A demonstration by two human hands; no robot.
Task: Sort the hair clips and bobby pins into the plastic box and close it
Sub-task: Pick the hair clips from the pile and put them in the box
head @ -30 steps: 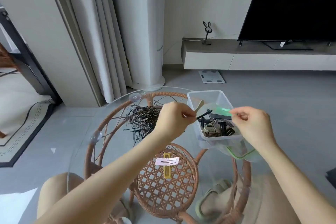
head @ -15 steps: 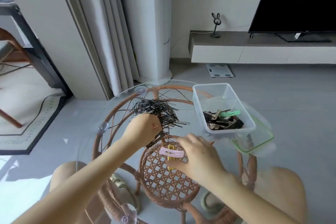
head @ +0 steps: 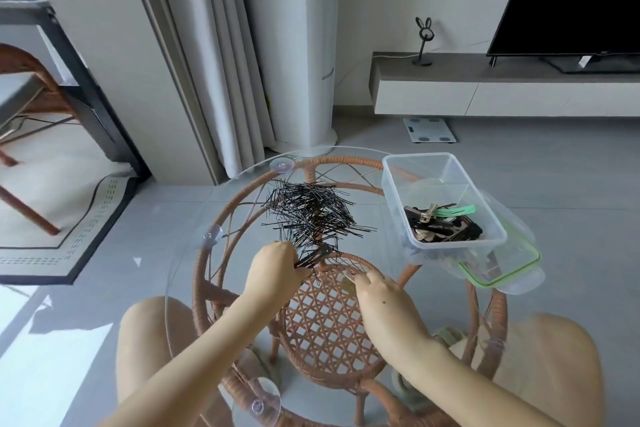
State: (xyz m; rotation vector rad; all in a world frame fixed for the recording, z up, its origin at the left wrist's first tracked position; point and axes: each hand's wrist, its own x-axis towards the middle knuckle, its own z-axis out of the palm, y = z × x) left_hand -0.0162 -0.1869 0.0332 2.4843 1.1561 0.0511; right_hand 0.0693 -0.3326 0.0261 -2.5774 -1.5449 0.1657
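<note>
I am pinching in my left hand (head: 277, 267) a sheaf of bobby pins (head: 317, 255) (light, springy, slippery; best nipped mid-length) at the near fringe of the pile (head: 311, 215), centre of the glass table (head: 235, 218), my right hand (head: 377, 291) working alongside with a grip I cannot tell, the plastic box (head: 443, 163) sitting at the right edge.

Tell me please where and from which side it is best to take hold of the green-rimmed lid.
Probably the near right corner of the lid, from the right. It lies flat under the plastic box, and only that green-rimmed strip shows past the box wall. The box stands on the rest, so it likely needs lifting first.
</note>
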